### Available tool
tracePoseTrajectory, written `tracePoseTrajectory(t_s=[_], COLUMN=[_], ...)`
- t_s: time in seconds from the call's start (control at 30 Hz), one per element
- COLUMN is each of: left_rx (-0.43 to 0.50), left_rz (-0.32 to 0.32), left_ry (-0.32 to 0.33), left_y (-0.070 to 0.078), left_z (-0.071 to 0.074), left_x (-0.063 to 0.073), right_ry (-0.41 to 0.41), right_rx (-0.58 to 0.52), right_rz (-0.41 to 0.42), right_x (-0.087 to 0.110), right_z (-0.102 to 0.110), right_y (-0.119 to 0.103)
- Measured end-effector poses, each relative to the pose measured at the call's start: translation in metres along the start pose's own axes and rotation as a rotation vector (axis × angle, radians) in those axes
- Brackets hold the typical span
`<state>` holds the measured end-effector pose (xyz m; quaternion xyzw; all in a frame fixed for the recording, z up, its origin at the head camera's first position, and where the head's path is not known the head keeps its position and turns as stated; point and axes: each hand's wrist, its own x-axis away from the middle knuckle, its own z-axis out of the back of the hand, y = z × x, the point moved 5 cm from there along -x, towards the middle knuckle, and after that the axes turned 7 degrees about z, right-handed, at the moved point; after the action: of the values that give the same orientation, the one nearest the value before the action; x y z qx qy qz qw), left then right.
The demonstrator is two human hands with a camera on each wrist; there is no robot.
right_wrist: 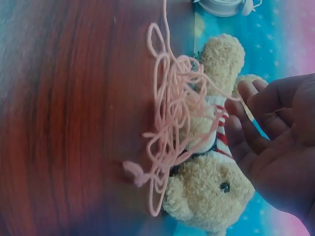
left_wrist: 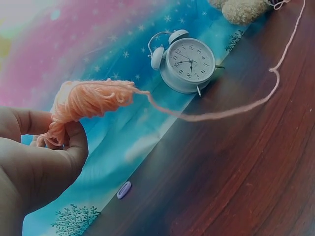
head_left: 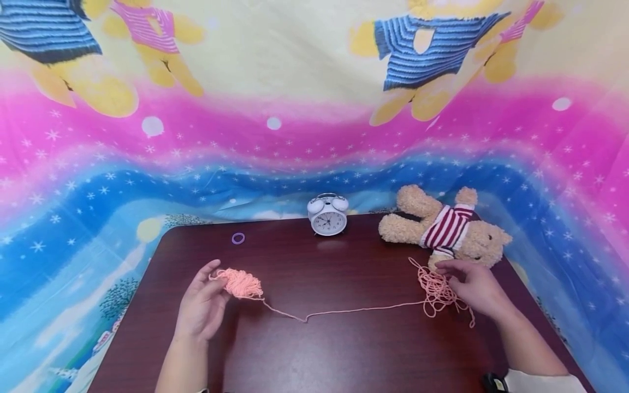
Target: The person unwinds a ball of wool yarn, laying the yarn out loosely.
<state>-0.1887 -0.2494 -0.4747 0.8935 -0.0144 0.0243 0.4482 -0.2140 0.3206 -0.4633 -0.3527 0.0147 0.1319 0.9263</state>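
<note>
My left hand (head_left: 199, 305) pinches one end of a wound bundle of peach yarn (head_left: 242, 284) between thumb and fingers. In the left wrist view the bundle (left_wrist: 93, 101) points away from the fingertips. A single strand (head_left: 363, 310) runs from it across to a loose tangle of the same yarn (head_left: 434, 289) on the right. My right hand (head_left: 476, 286) is at that tangle, its fingers curled. In the right wrist view, strands from the tangle (right_wrist: 172, 108) lead up to the fingertips, which pinch them. A teddy bear (head_left: 447, 226) lies just behind.
A white twin-bell alarm clock (head_left: 328, 217) stands near the back edge of the dark wooden table (head_left: 314, 349). Left of it lies a small purple ring (head_left: 238, 238). A patterned cloth (head_left: 295, 147) with bears and snowflakes hangs around the table.
</note>
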Motion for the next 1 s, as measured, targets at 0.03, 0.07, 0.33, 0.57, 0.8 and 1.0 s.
tracePoseTrajectory(t_s=[0.03,0.07,0.33,0.57,0.8,1.0], left_rx=[0.001,0.001,-0.002,-0.02,-0.041,-0.052], left_rz=[0.002,0.003,0.021,0.039,0.067,0.094], left_ry=[0.0,0.001,-0.005,-0.007,-0.009,-0.001], left_y=[0.0,-0.001,-0.008,-0.016,-0.024,-0.032], left_z=[-0.001,-0.002,-0.01,-0.019,-0.033,-0.044], left_x=[0.0,-0.001,-0.005,-0.007,-0.01,-0.013], right_ry=[-0.002,-0.002,0.006,0.047,0.068,0.072], right_rx=[0.003,0.007,-0.026,-0.096,-0.097,-0.054], right_rz=[0.004,0.009,0.016,0.074,0.202,0.307], right_x=[-0.001,-0.002,-0.011,-0.022,-0.032,-0.042], right_z=[-0.001,-0.003,-0.021,-0.04,-0.064,-0.085], right_y=[-0.001,-0.003,-0.019,-0.046,-0.082,-0.108])
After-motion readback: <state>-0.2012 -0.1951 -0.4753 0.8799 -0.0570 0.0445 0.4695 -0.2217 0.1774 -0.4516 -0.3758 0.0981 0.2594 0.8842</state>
